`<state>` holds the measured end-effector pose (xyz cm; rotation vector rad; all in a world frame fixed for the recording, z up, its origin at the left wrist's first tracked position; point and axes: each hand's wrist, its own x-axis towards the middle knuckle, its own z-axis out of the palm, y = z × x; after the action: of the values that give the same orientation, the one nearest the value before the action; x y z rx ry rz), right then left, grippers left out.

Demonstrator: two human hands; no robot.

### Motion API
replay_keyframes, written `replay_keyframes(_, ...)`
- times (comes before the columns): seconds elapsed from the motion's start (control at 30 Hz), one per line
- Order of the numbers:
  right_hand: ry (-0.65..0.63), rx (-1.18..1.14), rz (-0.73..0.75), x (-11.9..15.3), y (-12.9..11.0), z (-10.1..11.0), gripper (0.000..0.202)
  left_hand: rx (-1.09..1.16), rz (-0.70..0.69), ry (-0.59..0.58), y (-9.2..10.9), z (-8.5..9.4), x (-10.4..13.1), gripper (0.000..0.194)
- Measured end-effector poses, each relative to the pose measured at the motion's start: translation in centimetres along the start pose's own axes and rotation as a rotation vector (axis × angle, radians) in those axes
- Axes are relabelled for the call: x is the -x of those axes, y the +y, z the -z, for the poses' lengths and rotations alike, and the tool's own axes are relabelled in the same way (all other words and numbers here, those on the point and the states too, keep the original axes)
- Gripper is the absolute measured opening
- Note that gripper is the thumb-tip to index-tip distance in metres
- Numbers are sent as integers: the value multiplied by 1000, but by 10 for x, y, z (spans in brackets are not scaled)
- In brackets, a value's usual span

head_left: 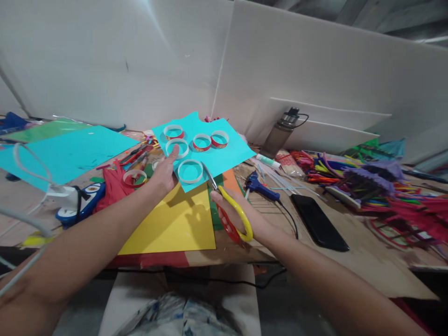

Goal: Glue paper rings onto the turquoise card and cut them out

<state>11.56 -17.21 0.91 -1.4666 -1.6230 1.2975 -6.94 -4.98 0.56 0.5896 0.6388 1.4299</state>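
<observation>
A turquoise sheet [224,156] is held up over the table, with several rings standing on it, white inside and red outside. My left hand [166,173] is closed on the sheet's left edge, its thumb on top beside a ring [177,140]. In my right hand [238,210] is a pair of scissors [229,210] with yellow and red handles. The blades reach the sheet's near edge, close to the nearest ring [190,180]. How far they are apart I cannot make out. Below lies a yellow sheet [168,224].
Right of the sheets lie a blue glue gun [261,186] and a black phone [318,221]; a dark bottle [280,133] stands behind. Pipe cleaners [332,165] crowd the far right. Another turquoise sheet [77,154] and a white plug with cables [63,196] are at left.
</observation>
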Motion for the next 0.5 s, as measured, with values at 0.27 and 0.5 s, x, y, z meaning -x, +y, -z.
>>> replay_keyframes(0.27,36,-27,-12,4,-5,0,44,16,0,-141,0,4,7,40)
replay_keyframes(0.5,18,20,4,-2,6,6,45,0,74,-92,-2,6,4,44)
